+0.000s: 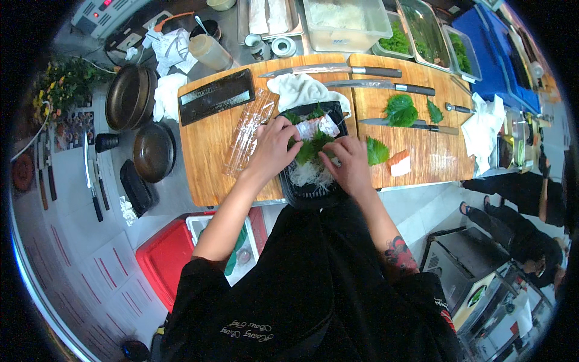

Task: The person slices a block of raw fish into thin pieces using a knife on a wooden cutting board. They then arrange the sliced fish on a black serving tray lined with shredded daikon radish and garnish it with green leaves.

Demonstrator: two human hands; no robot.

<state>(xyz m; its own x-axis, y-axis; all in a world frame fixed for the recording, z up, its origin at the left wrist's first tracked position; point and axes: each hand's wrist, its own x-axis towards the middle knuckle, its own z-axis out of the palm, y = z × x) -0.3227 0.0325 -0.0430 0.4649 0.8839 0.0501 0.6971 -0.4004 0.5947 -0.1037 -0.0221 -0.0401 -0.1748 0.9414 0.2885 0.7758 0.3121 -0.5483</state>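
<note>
A black takeaway tray (313, 193) lies on the wooden cutting board (208, 145) in front of me. It holds shredded white radish (307, 174), green leaves (309, 149) and pale pink fish slices (318, 127). My left hand (274, 145) rests its fingertips on the leaves and fish at the tray's left side. My right hand (351, 163) presses a green leaf down at the tray's right side. A clear plastic lid (248, 130) lies left of the tray.
A second board (422, 154) holds several knives (416, 127), loose green leaves (400, 110) and a salmon piece (399, 161). White cloths (301, 89), a black whetstone (216, 95), dark bowls (154, 151), containers of greens (422, 33) and a red cooler (166, 256) surround me. Another person (525, 205) stands at right.
</note>
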